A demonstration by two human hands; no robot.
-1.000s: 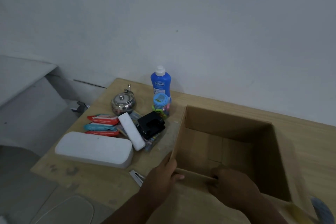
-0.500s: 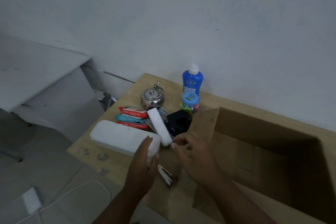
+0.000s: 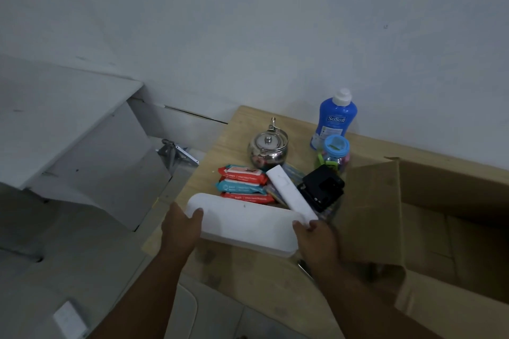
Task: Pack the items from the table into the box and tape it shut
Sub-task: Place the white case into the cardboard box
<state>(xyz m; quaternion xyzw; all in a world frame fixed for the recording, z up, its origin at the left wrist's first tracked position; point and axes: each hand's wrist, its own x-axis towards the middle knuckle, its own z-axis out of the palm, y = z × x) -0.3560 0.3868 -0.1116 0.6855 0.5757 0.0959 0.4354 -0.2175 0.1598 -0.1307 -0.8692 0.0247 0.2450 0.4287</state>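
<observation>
Both hands have shifted since half a second ago. The left hand [image 3: 180, 231] has slid from the right end of the long white case [image 3: 245, 221] to its left end, and the right hand [image 3: 316, 241] has dropped from the slim white bar [image 3: 290, 194] to the case's right end.

- Left hand: thumb over the top of the rounded end, fingers wrapped round the edge. Gripping the case.
- Right hand: fingers curled round the opposite end. Gripping too.
- Case: lies lengthwise at the near edge of the wooden table [image 3: 248, 270], just left of the cardboard box [image 3: 454, 187]. Cannot tell whether it is lifted off the wood yet.
- Box: open, near left flap [image 3: 369, 215] standing up between the case and the cavity. The part of the inside that shows is bare cardboard.

Not yet packed, clustered behind the case:
- steel kettle [image 3: 268, 148]
- blue SoSoft bottle [image 3: 336, 121]
- blue-lidded jar [image 3: 334, 153]
- three packs of wipes [image 3: 242, 183]
- black hole punch [image 3: 322, 188]
- the white bar, one end resting on the case

Judgement: the task is at its very start. This looks like the first item, taken in two hands for the box. Every item has yet to go in, and the flaps are unclosed and untaped. No tape is in view.
</observation>
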